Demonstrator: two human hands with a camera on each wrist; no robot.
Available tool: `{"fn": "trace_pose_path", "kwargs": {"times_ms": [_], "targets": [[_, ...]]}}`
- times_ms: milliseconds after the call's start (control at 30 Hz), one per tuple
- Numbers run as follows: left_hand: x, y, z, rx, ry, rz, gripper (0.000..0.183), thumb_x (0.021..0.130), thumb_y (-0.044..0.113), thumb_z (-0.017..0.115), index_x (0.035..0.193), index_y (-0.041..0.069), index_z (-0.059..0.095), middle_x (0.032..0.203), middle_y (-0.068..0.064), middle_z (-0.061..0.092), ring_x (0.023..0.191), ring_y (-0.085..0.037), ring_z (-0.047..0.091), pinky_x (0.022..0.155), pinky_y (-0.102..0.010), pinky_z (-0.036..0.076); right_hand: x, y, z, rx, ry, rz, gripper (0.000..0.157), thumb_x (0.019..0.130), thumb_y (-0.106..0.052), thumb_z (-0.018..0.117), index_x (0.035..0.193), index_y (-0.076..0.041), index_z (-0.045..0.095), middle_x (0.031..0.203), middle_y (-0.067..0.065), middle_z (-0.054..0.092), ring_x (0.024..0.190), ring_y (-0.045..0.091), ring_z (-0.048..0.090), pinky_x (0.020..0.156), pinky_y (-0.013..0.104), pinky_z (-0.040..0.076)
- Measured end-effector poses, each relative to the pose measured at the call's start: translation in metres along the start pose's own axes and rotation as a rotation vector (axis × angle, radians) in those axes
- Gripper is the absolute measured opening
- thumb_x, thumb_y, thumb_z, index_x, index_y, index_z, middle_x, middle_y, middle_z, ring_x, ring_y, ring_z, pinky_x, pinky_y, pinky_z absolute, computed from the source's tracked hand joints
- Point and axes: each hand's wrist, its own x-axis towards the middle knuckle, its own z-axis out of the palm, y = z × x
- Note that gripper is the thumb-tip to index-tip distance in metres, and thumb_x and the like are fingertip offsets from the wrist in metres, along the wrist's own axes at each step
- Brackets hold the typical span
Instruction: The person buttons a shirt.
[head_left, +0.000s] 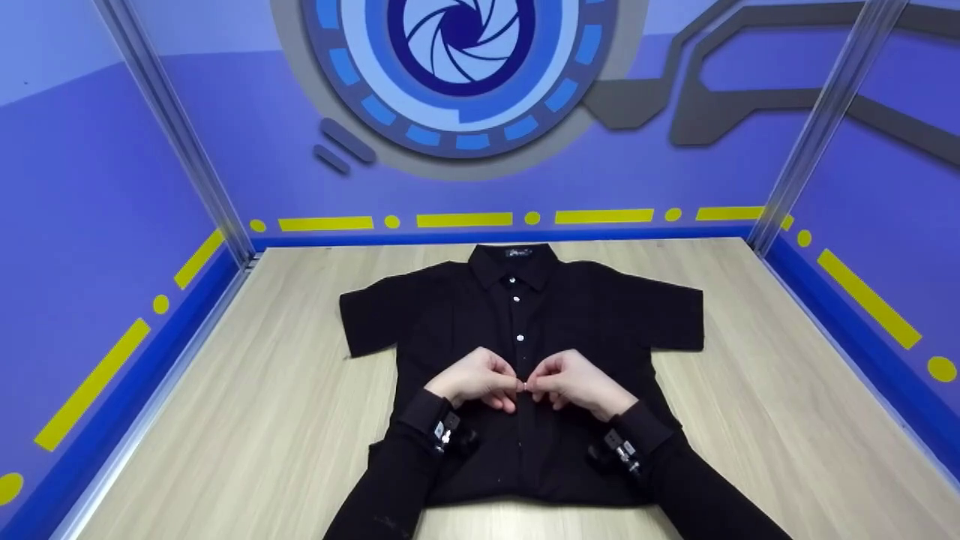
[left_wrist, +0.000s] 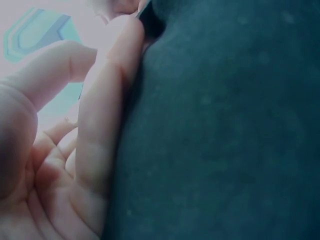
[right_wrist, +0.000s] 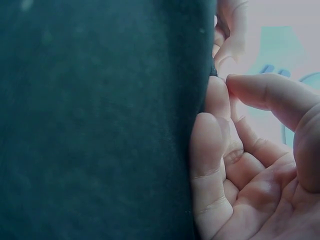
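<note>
A black short-sleeved shirt [head_left: 450,315] lies front up with its collar away from me. White buttons [head_left: 520,337] show down the upper part of its front strip. At the middle of that strip my two hands meet, fingertips almost touching. My left hand [head_left: 480,376] pinches the shirt front from the left side, and my right hand [head_left: 574,381] pinches it from the right. A small pale glint shows between the fingertips, perhaps a button; the fingers mostly hide it. In both wrist views dark cloth [left_wrist: 215,125] fills much of the picture beside the fingers [right_wrist: 207,145].
The shirt is spread on a light wood-grain table [head_left: 292,420]. Blue and purple panels [head_left: 225,120] with yellow marks stand at the back and both sides, with metal posts [head_left: 817,127] at the corners. A label [head_left: 517,253] shows inside the collar.
</note>
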Motion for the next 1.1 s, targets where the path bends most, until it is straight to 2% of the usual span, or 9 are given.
{"fn": "trace_pose_path", "kwargs": {"times_ms": [267, 500, 800, 933, 1100], "targets": [[0.0, 0.0006, 0.0008, 0.006, 0.014, -0.009, 0.01, 0.083, 0.013, 0.072, 0.081, 0.003, 0.07, 0.068, -0.007, 0.07, 0.056, -0.014, 0.068, 0.048, -0.02, 0.053, -0.002, -0.0026, 0.0005, 0.0, 0.009, -0.006, 0.016, 0.087, -0.014, 0.066, 0.091, -0.001, 0.072, 0.074, 0.011, 0.07, 0.054, 0.011, 0.052, 0.047, 0.023, 0.046], [0.0005, 0.0016, 0.0018, 0.002, 0.03, -0.015, 0.008, 0.082, 0.009, 0.069, 0.078, 0.002, 0.068, 0.066, -0.006, 0.067, 0.055, -0.014, 0.068, 0.048, -0.02, 0.053, -0.0025, -0.0054, 0.002, -0.031, 0.02, -0.015, 0.017, 0.083, -0.016, 0.071, 0.089, 0.001, 0.071, 0.073, 0.011, 0.069, 0.051, 0.011, 0.05, 0.045, 0.022, 0.044], [0.0003, 0.0016, 0.001, -0.02, 0.029, -0.025, 0.01, 0.082, 0.014, 0.073, 0.077, 0.006, 0.068, 0.067, -0.007, 0.069, 0.057, -0.015, 0.069, 0.049, -0.021, 0.053, -0.0012, -0.0048, 0.0024, -0.07, 0.059, -0.017, 0.014, 0.086, -0.013, 0.066, 0.087, -0.001, 0.071, 0.074, 0.012, 0.07, 0.052, 0.012, 0.052, 0.045, 0.022, 0.046], [0.0007, 0.0014, -0.0002, -0.042, 0.019, -0.024, 0.012, 0.082, 0.016, 0.075, 0.078, 0.006, 0.069, 0.066, -0.008, 0.07, 0.057, -0.015, 0.069, 0.049, -0.021, 0.053, -0.0008, -0.0049, 0.0024, -0.059, 0.062, -0.009, 0.02, 0.087, -0.02, 0.068, 0.088, 0.0, 0.071, 0.074, 0.012, 0.07, 0.052, 0.012, 0.053, 0.045, 0.022, 0.047], [0.0004, 0.0012, -0.0015, -0.069, 0.007, -0.016, 0.009, 0.083, 0.012, 0.072, 0.08, 0.004, 0.07, 0.066, -0.008, 0.069, 0.057, -0.014, 0.069, 0.05, -0.021, 0.054, -0.001, -0.0046, 0.0026, -0.047, 0.057, 0.003, 0.027, 0.084, -0.029, 0.075, 0.087, -0.003, 0.071, 0.074, 0.01, 0.07, 0.051, 0.011, 0.052, 0.045, 0.022, 0.047]]}}
